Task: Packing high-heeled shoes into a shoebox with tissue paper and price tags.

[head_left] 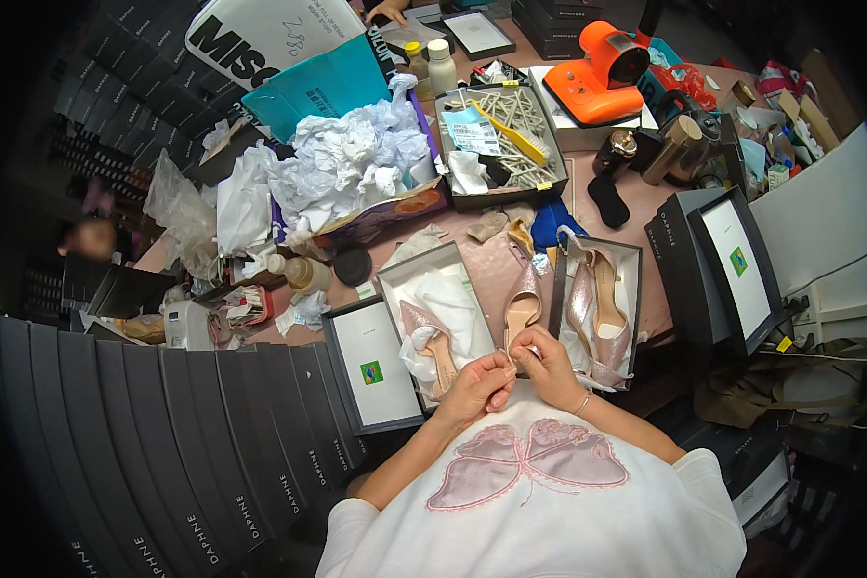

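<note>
Both bare hands meet at the heel end of a glittery pink pointed slingback pump (523, 301), their fingers drawn in narrow: the left hand (484, 387) and the right hand (552, 370) each hold it with thumb against fingers, though the fingers hide exactly which part each one grips. The pump lies toe away from the wearer, between two open black shoeboxes at the near side of the pink table (480, 265). In the left shoebox (416, 261), a matching pump (422, 322) rests beside white tissue paper (453, 310); a lid (364, 337) with a green sticker (371, 373) leans next to that box. The right shoebox (637, 279) holds two more pink shoes (607, 299). Farther back, crumpled white paper (352, 144) fills a purple carton (400, 213), and just right of it a black box (491, 199) contains beige rods and a yellow brush (515, 130). An orange device (592, 87) stands near the back right. Black shoeboxes (169, 429) line the left side, and a butterfly design (528, 464) decorates the wearer's white shirt (549, 535).
</note>
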`<state>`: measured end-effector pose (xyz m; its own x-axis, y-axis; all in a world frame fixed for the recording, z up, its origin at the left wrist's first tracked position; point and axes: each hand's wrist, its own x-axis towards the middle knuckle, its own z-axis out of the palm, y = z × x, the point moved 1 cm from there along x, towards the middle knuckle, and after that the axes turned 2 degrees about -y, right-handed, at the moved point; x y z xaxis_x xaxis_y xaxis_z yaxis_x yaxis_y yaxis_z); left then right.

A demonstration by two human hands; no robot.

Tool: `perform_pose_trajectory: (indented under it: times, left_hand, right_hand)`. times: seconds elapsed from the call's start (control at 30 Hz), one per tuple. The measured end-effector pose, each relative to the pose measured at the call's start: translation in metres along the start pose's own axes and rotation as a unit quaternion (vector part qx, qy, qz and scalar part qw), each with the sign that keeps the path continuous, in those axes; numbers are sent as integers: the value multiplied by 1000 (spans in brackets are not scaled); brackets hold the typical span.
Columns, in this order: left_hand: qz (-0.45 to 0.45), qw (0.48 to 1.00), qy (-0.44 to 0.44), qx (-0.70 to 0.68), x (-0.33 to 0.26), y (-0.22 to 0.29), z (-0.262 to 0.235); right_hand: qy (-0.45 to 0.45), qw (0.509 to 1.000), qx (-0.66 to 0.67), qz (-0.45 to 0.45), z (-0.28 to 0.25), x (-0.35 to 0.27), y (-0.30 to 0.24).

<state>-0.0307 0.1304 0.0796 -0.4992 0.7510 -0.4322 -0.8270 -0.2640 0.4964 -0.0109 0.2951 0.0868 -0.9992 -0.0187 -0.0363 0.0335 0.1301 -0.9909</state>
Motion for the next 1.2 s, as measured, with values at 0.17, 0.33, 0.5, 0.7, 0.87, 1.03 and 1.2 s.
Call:
perform_pose_trajectory:
  times: [0.17, 0.33, 0.5, 0.7, 0.87, 1.03, 1.2]
  left_hand:
    - [43, 989, 85, 109, -6, 0, 11]
    - [122, 933, 193, 278, -10, 1, 15]
    - [259, 833, 182, 454, -8, -6, 9]
    - [303, 763, 168, 545, -9, 0, 18]
    - [196, 883, 161, 395, -9, -2, 11]
    - [253, 846, 92, 461, -4, -1, 0]
    - [181, 749, 126, 625, -16, 23, 19]
  right_hand:
    - [-26, 997, 66, 25, -16, 6, -2]
    - [-65, 994, 40, 79, -27, -1, -19]
    - [-77, 958, 213, 177, -13, -2, -16]
    - [-115, 948, 220, 201, -15, -5, -14]
    - [-98, 980, 119, 129, -20, -1, -21]
    - [-129, 989, -66, -12, -23, -1, -33]
    - [-133, 967, -200, -88, -24, -1, -40]
